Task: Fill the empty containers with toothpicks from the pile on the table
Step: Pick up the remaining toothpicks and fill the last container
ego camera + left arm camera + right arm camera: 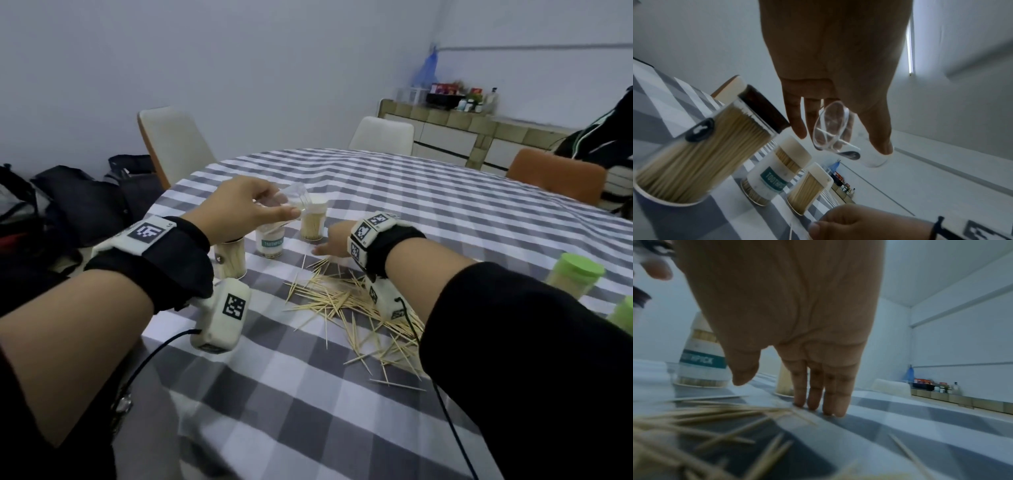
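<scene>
Left hand point(239, 209) is up over the desk point(445, 212), fingers and thumb curled round a small clear container point(831, 128) w/ a white cap end, held tilted; a couple of toothpicks show inside, otherwise it looks near empty. Right hand point(334, 241) lies low w/ straight fingers point(813, 395) touching the cloth at the far edge of the toothpick pile point(352, 308), holding nothing yet.

Three filled jars stand just beyond: brown-lid jar point(701, 155), labelled jar point(270, 241), white-cap jar point(313, 221). Green-lid jars point(575, 277) sit well apart on the right.

Handling, as I judge it: toothpicks are v. light, stiff, pointed, and slide easily on cloth. Probably best to rake them parallel into a bundle, then pinch mid-length, not at the tips. The container is light, smooth plastic and likely slippery, so hold it round the body, mouth towards the pile.
</scene>
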